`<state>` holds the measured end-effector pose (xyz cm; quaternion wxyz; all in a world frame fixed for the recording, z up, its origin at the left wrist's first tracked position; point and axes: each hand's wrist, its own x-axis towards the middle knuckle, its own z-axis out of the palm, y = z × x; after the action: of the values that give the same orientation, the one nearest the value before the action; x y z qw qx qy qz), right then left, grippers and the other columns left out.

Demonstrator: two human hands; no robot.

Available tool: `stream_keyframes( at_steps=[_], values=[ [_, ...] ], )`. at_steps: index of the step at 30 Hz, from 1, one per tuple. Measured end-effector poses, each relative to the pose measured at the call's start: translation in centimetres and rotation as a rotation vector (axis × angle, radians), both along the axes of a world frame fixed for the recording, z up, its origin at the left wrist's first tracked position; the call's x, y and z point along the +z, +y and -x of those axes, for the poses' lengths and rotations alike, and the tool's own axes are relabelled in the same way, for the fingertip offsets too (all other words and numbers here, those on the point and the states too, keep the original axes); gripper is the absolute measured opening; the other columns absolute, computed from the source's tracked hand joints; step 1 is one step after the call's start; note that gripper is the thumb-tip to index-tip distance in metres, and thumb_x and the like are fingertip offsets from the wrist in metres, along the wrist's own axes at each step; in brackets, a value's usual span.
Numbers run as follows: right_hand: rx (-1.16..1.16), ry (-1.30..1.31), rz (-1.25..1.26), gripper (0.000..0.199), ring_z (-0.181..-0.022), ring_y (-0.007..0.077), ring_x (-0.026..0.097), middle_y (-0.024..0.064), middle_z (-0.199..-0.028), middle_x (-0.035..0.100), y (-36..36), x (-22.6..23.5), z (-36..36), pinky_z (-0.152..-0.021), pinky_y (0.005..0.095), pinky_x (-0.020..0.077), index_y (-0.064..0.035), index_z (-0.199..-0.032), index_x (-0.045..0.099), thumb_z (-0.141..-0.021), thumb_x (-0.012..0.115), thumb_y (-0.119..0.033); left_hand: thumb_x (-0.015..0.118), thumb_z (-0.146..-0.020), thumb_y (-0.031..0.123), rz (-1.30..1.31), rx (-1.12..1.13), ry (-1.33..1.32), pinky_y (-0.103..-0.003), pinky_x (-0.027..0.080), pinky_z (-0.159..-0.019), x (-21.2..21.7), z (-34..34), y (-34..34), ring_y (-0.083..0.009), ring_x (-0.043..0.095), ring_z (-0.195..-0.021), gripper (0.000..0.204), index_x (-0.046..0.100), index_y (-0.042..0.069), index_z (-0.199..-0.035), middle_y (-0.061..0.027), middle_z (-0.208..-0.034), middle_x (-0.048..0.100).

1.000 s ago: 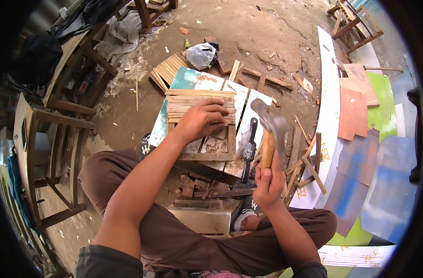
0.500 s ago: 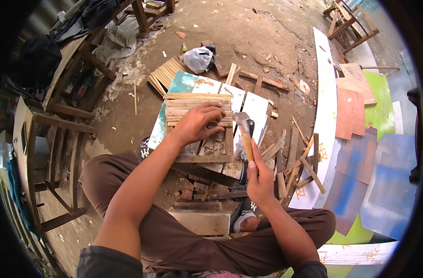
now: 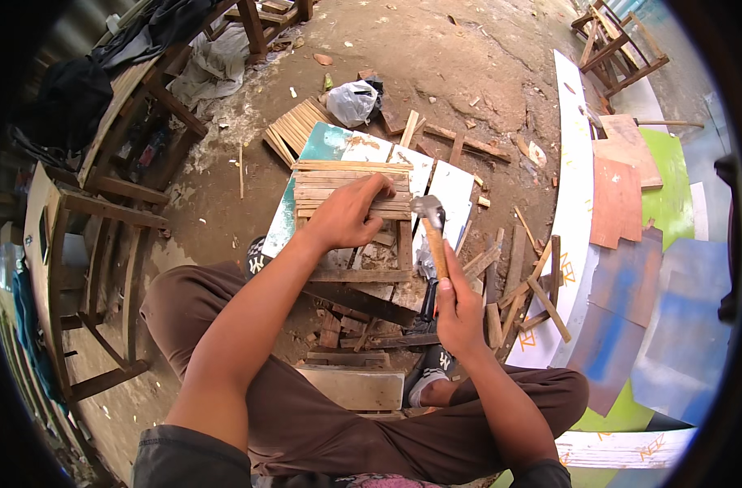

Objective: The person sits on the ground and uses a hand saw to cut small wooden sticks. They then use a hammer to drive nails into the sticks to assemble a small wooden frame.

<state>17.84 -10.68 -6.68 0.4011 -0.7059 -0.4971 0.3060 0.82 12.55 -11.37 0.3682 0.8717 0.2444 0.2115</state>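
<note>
My left hand point(image 3: 348, 215) rests on the near slats of a small wooden slatted panel point(image 3: 318, 180). Its fingers bend down toward the panel's right side, and whatever sits between the fingertips is hidden. A claw hammer point(image 3: 434, 244) with a wooden handle is gripped in my right hand point(image 3: 459, 313), its metal head raised beside the panel's right edge. Thin slats cover the far part of the panel; the near part shows an open frame with a crossbar point(image 3: 363, 276). Underneath lie white and teal painted boards point(image 3: 322, 142).
Another slatted piece point(image 3: 293, 130) and a white plastic bag point(image 3: 352, 103) lie beyond the boards. Wood offcuts point(image 3: 513, 264) are scattered at the right, near large painted sheets point(image 3: 615, 325). A wooden bench frame point(image 3: 102, 211) stands at the left.
My left hand has shifted slightly to the right and nearer, its fingers curling closer together. The hammer head has dipped slightly and stays beside the panel's right edge.
</note>
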Motion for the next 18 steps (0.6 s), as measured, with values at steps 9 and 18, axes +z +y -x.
stream_keyframes(
  at_steps=[9,18],
  values=[
    [0.01,-0.169,-0.298,0.054,-0.057,0.0149,0.053,0.0188,-0.095,0.072,-0.4,-0.2,0.2,-0.06,0.0305,0.0459,-0.0055,-0.163,0.04,-0.11,0.044,-0.012,0.061,-0.08,0.001,0.003,0.019,-0.132,-0.049,0.053,-0.094,-0.7,-0.1,0.0,-0.044,0.065,-0.108,0.044,0.053,0.002,-0.124,-0.0205,-0.114,0.068],
    [-0.158,0.385,0.047,0.051,-0.06,0.0049,0.043,-0.0058,-0.074,0.047,0.9,4.8,-2.4,-0.057,0.024,0.042,-0.0139,-0.165,0.042,-0.115,0.046,-0.025,0.051,-0.078,-0.007,0.074,0.058,-0.114,-0.043,0.053,-0.106,-1.1,-0.4,0.2,-0.0369,0.066,-0.127,0.034,0.06,0.0,-0.11,-0.0204,-0.119,0.071]
  ],
)
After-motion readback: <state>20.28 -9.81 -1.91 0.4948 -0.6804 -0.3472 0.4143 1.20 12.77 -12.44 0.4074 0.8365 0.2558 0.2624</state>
